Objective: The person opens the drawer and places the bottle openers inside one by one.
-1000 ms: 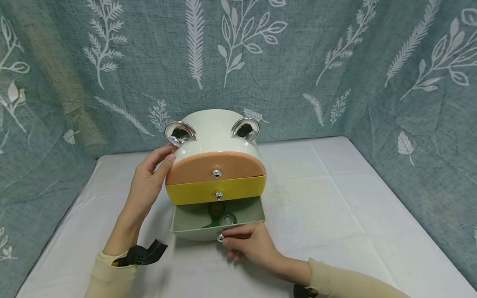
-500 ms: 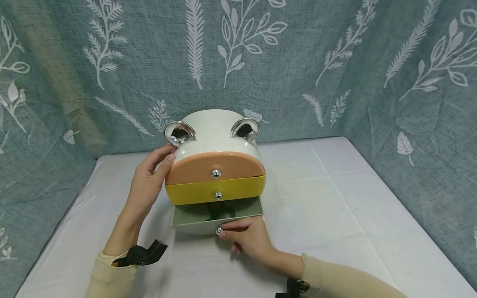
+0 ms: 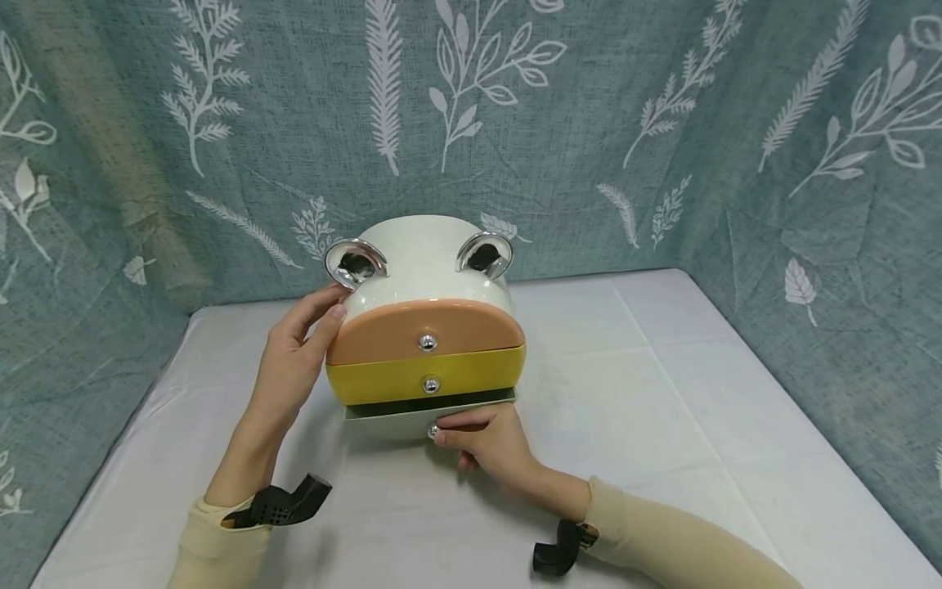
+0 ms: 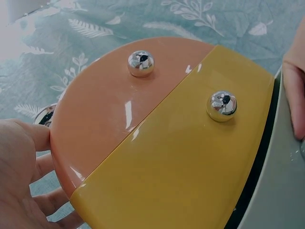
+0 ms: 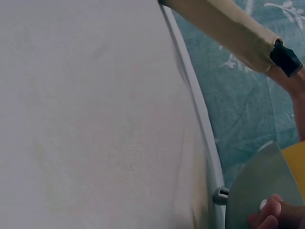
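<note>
A small drawer box with a white top [image 3: 427,266] and two chrome-rimmed eyes stands on the table in the head view. Its orange drawer [image 3: 390,331] and yellow drawer [image 3: 383,383] are fully in. Below them, the grey-green bottom drawer [image 3: 390,424] sticks out slightly, a narrow dark gap along its top. My right hand [image 3: 500,448] pinches that drawer's silver knob [image 3: 432,430] between thumb and forefinger. Against the box's left side rests my left hand [image 3: 290,356], its thumb at the orange edge; the left wrist view shows fingers [image 4: 45,167] extended along the side. The drawer's inside is hidden.
A white cloth [image 3: 625,425] covers the table. Teal curtain [image 3: 574,131] with white leaf prints hangs behind the box and along both sides. Black wrist cameras sit on the left wrist [image 3: 275,503] and right wrist [image 3: 562,548].
The bottom drawer has slid inward with my right hand on its knob. Green-handled things inside it have gone out of sight. My left hand has stayed in place.
</note>
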`<state>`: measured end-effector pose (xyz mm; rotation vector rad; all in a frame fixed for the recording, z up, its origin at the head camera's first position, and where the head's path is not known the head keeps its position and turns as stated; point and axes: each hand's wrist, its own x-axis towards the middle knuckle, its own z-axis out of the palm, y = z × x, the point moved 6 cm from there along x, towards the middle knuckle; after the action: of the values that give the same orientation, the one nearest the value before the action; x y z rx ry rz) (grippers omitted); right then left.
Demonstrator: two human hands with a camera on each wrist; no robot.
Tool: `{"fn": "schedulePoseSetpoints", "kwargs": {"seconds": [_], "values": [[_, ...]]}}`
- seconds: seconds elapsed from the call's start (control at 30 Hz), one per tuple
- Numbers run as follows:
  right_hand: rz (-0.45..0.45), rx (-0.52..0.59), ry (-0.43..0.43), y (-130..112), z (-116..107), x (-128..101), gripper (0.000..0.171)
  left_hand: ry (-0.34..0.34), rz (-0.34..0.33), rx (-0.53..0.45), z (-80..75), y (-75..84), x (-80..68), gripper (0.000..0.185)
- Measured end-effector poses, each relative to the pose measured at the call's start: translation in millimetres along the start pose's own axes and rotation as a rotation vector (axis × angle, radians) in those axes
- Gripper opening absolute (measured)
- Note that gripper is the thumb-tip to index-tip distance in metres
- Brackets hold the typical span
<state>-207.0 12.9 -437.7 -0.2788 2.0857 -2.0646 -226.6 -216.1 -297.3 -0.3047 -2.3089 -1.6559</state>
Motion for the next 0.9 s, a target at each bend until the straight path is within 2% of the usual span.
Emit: {"fn": "schedulePoseSetpoints", "kwargs": {"seconds": [0.53, 0.77, 0.9], "values": [[0.022, -0.032, -0.022, -2, -3, 15, 0.016, -0.003, -0.02, 0.005, -2.2, -0.9, 0.3, 0.044], [0.03, -0.032, -0.011, -1, -4, 18, 0.015, -0.02, 0.012, -0.013, -1.5, -1.3, 0.6, 0.043], [0.029, -0.025, -0.018, -15, -5, 15, 0.015, -0.021, 0.031, -0.011, -0.7, -0.5, 1.7, 0.041]]}}
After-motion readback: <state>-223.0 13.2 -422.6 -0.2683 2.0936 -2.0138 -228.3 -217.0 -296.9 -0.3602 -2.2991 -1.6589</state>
